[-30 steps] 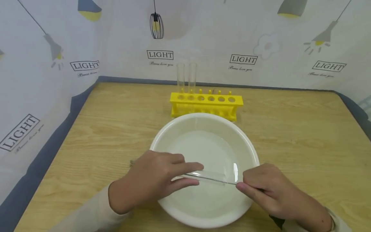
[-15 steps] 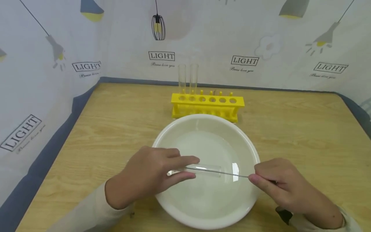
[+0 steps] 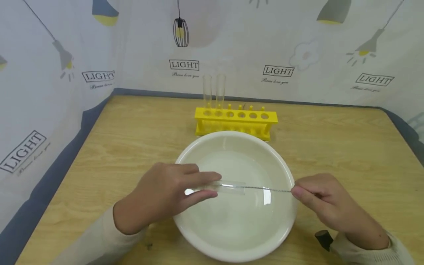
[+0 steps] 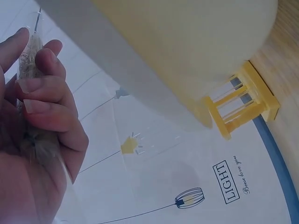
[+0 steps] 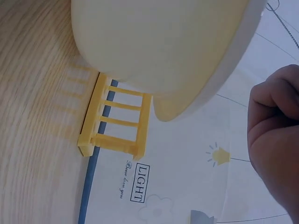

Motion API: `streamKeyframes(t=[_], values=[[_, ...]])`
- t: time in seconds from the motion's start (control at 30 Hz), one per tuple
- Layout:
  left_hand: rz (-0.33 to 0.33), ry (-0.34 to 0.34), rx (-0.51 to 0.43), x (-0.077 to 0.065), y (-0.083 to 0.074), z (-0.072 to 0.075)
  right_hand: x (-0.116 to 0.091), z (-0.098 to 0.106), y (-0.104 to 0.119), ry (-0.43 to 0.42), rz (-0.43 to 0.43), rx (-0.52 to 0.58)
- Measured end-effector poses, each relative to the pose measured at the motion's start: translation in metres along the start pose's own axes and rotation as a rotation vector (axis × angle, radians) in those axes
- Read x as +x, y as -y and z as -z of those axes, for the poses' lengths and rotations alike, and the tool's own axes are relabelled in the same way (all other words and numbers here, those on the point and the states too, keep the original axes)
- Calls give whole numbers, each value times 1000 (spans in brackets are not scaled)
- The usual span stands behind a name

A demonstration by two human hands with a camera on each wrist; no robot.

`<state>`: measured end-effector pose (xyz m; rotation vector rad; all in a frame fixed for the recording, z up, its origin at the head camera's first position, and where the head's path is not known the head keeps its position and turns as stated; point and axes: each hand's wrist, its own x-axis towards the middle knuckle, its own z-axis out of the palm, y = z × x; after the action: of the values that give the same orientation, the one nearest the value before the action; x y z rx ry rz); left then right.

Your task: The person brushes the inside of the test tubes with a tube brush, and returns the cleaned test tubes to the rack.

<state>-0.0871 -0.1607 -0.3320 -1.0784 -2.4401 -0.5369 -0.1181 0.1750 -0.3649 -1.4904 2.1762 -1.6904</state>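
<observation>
A clear glass test tube point(image 3: 237, 188) lies nearly level over the white basin, its open end to the right. My left hand point(image 3: 162, 193) holds it, with thumb and fingers around the glass. Inside the tube, the left wrist view shows the pale bristles of a test tube brush point(image 4: 29, 63). Its twisted wire handle point(image 3: 265, 188) runs out of the tube's mouth. At the basin's right rim my right hand point(image 3: 326, 200) pinches that wire, its fingers curled. The far end of the tube is hidden by my left palm in the head view.
The white basin point(image 3: 234, 256) holds water. Behind it stands a yellow test tube rack point(image 3: 225, 117) with two clear test tubes point(image 3: 220, 88) upright at its left end. A small dark object point(image 3: 323, 240) shows beside my right cuff. A printed cloth point(image 3: 232, 36) hangs behind the wooden table point(image 3: 347, 147).
My right hand has moved right and slightly up, and more of the brush's wire shows outside the tube. My left hand has shifted a little left and up with the test tube.
</observation>
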Motion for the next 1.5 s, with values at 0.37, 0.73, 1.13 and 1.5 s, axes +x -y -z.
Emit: streamKeyframes(t=[0.37,0.73,1.13,1.5], values=[[35,13,-30,-1,5,0,-3,11,-4,4,-37,240],[57,9,-30,0,15,1,-6,23,-13,-26,-18,332],[91,47,-32,-8,30,10,-6,25,-19,-13,8,362],[159,98,-38,-8,38,18,-9,31,-24,-5,14,400]])
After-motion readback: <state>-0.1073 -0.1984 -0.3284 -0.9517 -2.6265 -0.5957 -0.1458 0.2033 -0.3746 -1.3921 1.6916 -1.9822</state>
